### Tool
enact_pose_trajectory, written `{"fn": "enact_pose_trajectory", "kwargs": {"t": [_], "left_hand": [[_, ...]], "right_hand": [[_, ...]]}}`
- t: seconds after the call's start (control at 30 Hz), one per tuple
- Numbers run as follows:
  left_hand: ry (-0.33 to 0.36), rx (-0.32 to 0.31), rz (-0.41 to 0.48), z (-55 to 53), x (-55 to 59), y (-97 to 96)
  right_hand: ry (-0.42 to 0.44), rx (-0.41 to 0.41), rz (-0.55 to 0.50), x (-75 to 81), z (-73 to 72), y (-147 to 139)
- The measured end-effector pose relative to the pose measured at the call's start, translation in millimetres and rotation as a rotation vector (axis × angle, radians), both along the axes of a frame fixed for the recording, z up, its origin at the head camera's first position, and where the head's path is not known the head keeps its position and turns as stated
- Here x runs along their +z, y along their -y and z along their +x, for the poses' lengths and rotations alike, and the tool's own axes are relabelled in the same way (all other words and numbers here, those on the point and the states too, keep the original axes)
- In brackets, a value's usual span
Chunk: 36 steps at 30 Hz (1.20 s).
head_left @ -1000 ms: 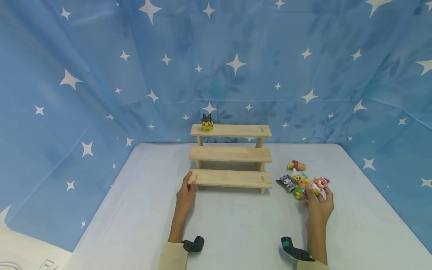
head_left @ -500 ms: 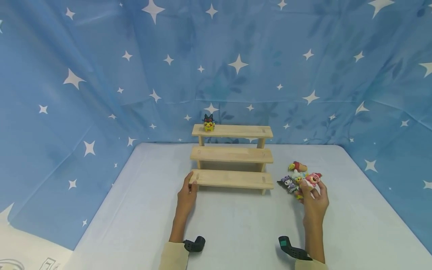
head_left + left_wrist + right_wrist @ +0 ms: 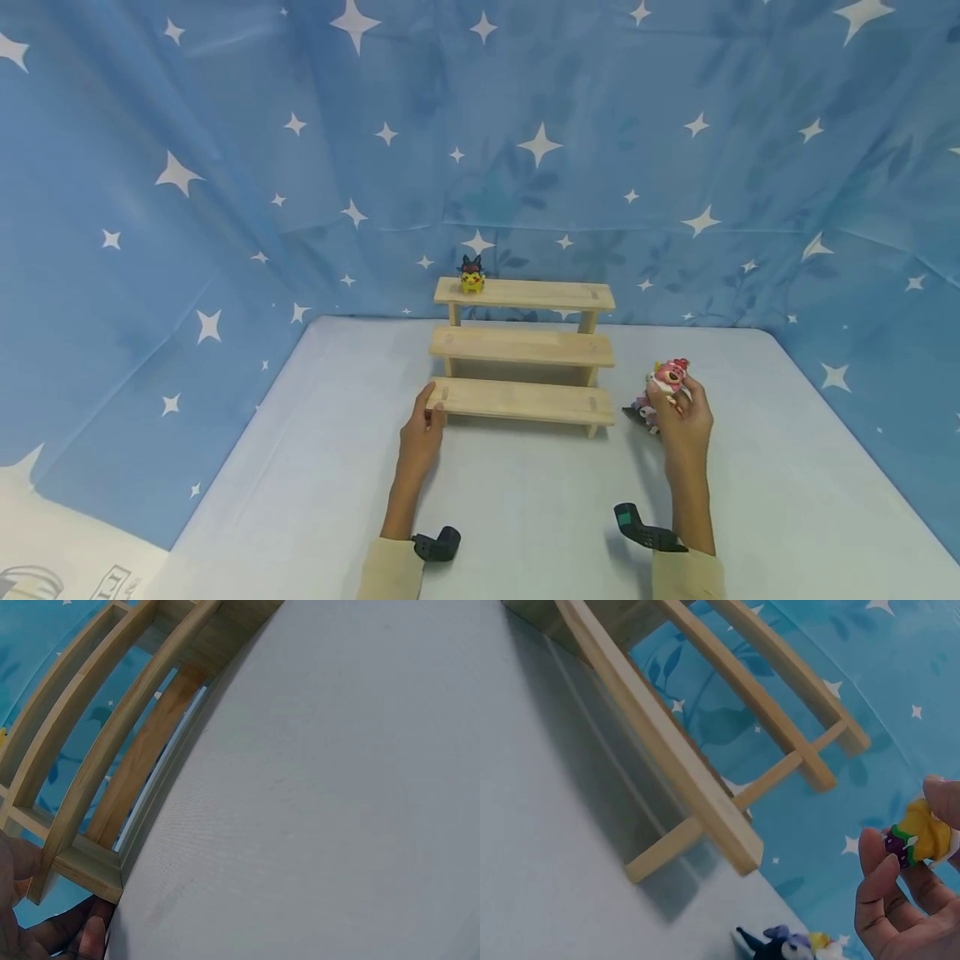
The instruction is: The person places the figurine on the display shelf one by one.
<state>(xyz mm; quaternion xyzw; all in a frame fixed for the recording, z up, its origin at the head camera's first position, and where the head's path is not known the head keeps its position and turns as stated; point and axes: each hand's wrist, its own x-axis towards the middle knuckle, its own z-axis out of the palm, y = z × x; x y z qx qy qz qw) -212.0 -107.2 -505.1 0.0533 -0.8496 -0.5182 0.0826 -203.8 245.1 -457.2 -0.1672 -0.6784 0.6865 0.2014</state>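
My left hand (image 3: 422,437) grips the left end of the lowest step of a three-tier wooden display stand (image 3: 521,398). In the left wrist view its thumb lies at the front board and its fingers are by the side leg. My right hand (image 3: 684,425) pinches a small pink bear figurine (image 3: 671,374) above the table, right of the stand. The right wrist view shows the yellow and purple side of this figurine (image 3: 924,834) between thumb and fingers. A yellow figurine with a black eared hat (image 3: 472,277) stands at the left of the top step.
Beneath and beside the right hand lies a purple-and-black figurine (image 3: 642,411); other figurines of the pile are mostly hidden by that hand. A white-covered table (image 3: 525,500) bears everything. A blue star-printed curtain (image 3: 570,192) hangs behind and at the sides.
My right hand has lifted the pink bear figurine and carried it left and forward, over the pile, closer to the stand. My left hand keeps its grip; the head view has shifted slightly.
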Motion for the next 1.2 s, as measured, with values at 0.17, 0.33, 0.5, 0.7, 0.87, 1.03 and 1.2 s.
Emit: {"fn": "enact_pose_trajectory", "kwargs": {"t": [0.17, 0.33, 0.5, 0.7, 0.87, 1.03, 1.2], "left_hand": [[0.004, 0.005, -0.004, -1.3, 1.7, -1.4], [-0.006, 0.002, -0.015, -1.8, 2.4, -0.6], [-0.02, 0.001, -0.01, -2.3, 0.1, 1.5], [-0.024, -0.004, -0.02, -3.3, -3.6, 2.1], [-0.027, -0.01, -0.028, -3.2, -5.4, 2.4], [-0.029, -0.013, -0.028, -2.6, -6.6, 2.3], [-0.029, -0.01, -0.021, -0.5, -7.3, -0.4]], "right_hand": [[-0.068, 0.067, 0.044, 12.2, -14.5, 7], [-0.1, 0.083, 0.143, 20.8, -33.3, 13], [-0.165, 0.116, 0.182, 35.1, -56.0, 20], [-0.257, 0.169, 0.162, 59.9, -84.5, 27], [-0.256, 0.144, 0.322, 71.8, -105.2, 32], [-0.257, 0.16, 0.489, 80.7, -126.8, 45], [-0.246, 0.197, 0.566, 81.1, -142.4, 53]]}}
